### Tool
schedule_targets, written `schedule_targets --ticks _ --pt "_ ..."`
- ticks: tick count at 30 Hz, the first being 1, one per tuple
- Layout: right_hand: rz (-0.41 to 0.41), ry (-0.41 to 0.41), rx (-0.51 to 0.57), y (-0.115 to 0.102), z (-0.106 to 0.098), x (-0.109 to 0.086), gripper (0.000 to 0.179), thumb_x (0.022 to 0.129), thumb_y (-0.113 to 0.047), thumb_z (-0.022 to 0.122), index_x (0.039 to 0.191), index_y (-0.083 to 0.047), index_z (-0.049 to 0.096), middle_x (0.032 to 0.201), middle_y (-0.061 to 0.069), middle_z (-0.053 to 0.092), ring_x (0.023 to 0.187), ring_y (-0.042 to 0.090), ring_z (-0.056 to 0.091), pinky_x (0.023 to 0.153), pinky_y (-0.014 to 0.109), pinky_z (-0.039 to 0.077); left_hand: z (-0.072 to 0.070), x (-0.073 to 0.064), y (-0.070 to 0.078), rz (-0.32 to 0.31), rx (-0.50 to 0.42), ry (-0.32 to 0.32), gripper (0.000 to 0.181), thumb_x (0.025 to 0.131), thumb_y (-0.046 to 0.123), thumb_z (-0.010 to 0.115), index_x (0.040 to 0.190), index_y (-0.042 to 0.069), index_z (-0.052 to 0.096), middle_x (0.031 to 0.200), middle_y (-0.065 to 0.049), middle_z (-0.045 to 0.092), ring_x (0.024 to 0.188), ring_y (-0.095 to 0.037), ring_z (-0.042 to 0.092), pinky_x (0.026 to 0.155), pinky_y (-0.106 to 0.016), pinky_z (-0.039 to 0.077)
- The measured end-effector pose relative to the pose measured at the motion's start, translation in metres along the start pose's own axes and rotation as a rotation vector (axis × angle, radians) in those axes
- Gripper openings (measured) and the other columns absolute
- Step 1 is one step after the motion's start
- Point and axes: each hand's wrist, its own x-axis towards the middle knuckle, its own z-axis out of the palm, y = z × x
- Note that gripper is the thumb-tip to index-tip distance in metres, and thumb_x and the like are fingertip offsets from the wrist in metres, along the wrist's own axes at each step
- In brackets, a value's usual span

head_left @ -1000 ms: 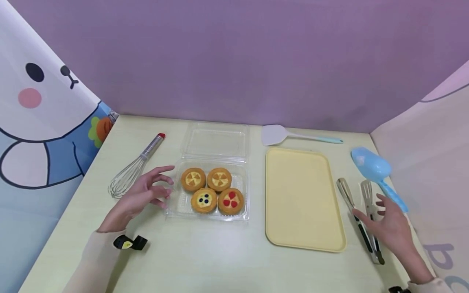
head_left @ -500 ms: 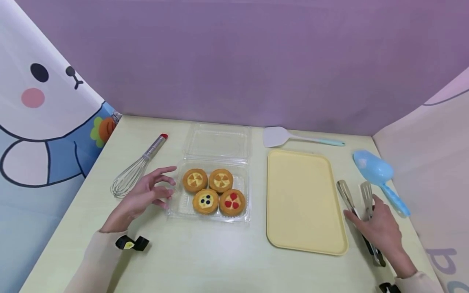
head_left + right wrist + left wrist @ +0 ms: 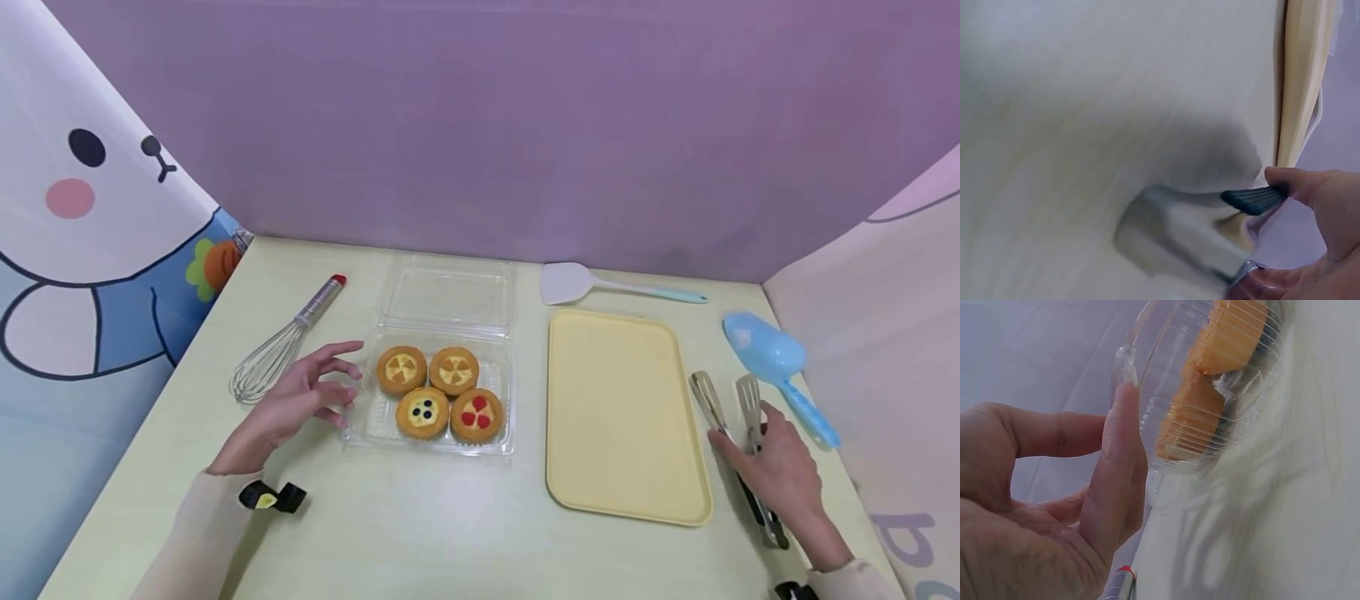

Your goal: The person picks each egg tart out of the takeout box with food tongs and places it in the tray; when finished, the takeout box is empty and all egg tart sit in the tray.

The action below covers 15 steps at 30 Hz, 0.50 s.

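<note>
At the left edge of a clear hinged plastic box (image 3: 369, 421), my left hand (image 3: 296, 404) lies with its fingers spread and gently bent. In the left wrist view a fingertip touches or nearly touches the rim of the box (image 3: 1147, 362). Several small round tarts (image 3: 423, 413) lie in its base, with yellow, blue-dotted and red toppings; the lid (image 3: 453, 292) is folded back. My right hand (image 3: 780, 467) grips metal tongs (image 3: 706, 393), thumb on one dark-gripped arm and fingers on the other. The tongs (image 3: 1172, 231) look spread at their ends, and the hand hides part of them.
A cream tray (image 3: 622, 417) lies between the box and the tongs. Behind it rests a spatula (image 3: 567, 283). A blue scoop (image 3: 765, 343) lies by the right table edge, and a whisk (image 3: 281, 346) is left of the box. A purple backdrop (image 3: 480, 125) rises behind.
My right hand has come down to the left onto the tongs and taken hold of them. My left hand stays beside the box; the view has shifted slightly.
</note>
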Motion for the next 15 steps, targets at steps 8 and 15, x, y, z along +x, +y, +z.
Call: schedule_targets --ticks 8,15 --pt "-0.009 0.004 -0.035 -0.007 -0.007 0.002 0.1 0.096 -0.053 0.069 0.156 0.013 0.025 0.126 0.045 0.052 0.096 0.058 0.062 0.053 0.047 0.051 0.0 0.0 -0.001 0.011 0.016 0.002 0.073 0.096 -0.001 0.063 0.162 0.01 0.032 0.129 -0.025 0.049 0.078 -0.023 0.069 0.062 -0.036 0.065" --pt "-0.061 0.083 -0.048 -0.021 -0.012 0.002 0.096 0.094 -0.051 0.072 0.158 0.008 0.03 0.128 0.043 0.055 0.101 0.059 0.06 0.051 0.043 0.048 0.001 0.0 -0.001 -0.011 0.029 0.017 0.073 0.097 0.001 0.063 0.162 0.013 0.033 0.131 -0.026 0.049 0.079 -0.025 0.069 0.063 -0.036 0.065"
